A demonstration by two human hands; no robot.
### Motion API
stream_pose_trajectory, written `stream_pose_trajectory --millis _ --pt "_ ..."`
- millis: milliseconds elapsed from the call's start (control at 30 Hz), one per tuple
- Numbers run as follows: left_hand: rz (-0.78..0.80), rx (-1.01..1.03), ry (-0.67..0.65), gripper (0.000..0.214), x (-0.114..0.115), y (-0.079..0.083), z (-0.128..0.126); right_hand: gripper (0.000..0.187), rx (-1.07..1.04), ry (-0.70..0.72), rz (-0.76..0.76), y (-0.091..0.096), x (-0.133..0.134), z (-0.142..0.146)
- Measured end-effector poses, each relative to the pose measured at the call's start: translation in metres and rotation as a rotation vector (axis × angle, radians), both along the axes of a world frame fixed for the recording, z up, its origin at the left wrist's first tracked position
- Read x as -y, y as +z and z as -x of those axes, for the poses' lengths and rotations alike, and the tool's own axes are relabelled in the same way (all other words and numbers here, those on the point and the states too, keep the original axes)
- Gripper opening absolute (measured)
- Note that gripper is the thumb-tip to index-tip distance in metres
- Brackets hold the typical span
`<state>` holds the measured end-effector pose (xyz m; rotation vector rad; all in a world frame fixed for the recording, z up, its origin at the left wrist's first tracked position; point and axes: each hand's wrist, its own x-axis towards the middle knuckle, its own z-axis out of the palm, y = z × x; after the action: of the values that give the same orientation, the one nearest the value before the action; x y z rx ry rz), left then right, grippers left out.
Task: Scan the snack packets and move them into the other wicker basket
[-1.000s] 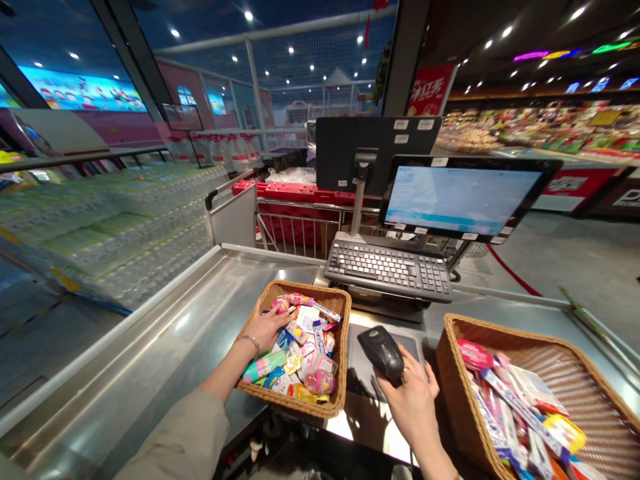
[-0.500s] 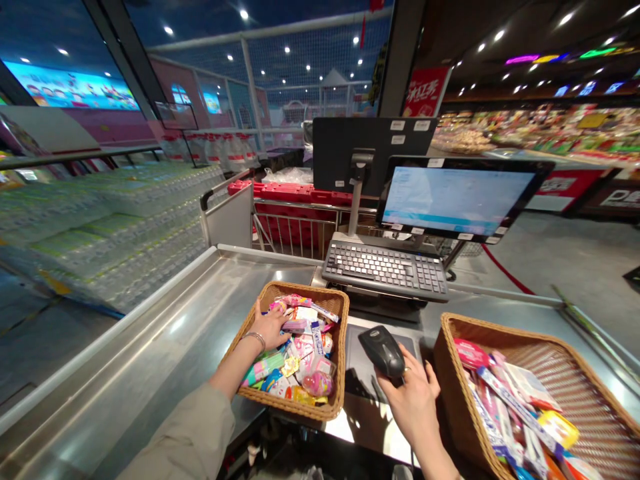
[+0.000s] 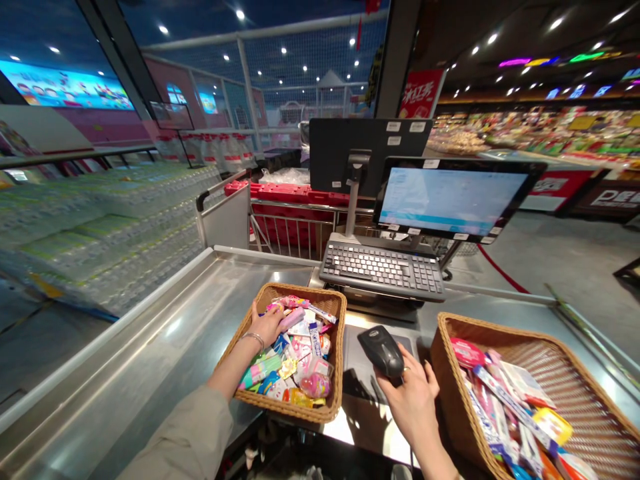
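Observation:
My left hand (image 3: pixel 266 325) reaches into the left wicker basket (image 3: pixel 334 357) and is closed on a pink packet (image 3: pixel 291 318) lifted a little above the heap of small colourful packets. My right hand (image 3: pixel 409 397) grips the handle of a black barcode scanner (image 3: pixel 381 349), held over the dark scan plate between the two baskets. The right wicker basket (image 3: pixel 555 353) holds several long flat packets along its left side.
A keyboard (image 3: pixel 383 270) and a lit screen (image 3: pixel 450 200) stand behind the baskets, with a black customer display (image 3: pixel 367 150) further back. The steel counter (image 3: pixel 165 347) stretches to the left. A red shopping trolley (image 3: pixel 295 217) stands behind the counter.
My left hand has closed on a pink packet and raised it slightly out of the heap. My right hand has kept the scanner in the same place.

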<state>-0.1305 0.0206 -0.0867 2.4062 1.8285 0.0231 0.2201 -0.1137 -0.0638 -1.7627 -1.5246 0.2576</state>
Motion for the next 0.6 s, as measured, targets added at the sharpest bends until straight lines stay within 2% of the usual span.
stream_pose_trajectory --millis 267,600 --pt "-0.007 0.074 0.055 0.031 -0.004 -0.004 -0.001 0.027 0.008 0.007 -0.006 -0.003 0.000 -0.002" --pt "-0.124 0.073 0.139 0.038 -0.003 -0.013 -0.017 0.028 0.010 -0.011 -0.003 -0.004 0.000 -0.004"
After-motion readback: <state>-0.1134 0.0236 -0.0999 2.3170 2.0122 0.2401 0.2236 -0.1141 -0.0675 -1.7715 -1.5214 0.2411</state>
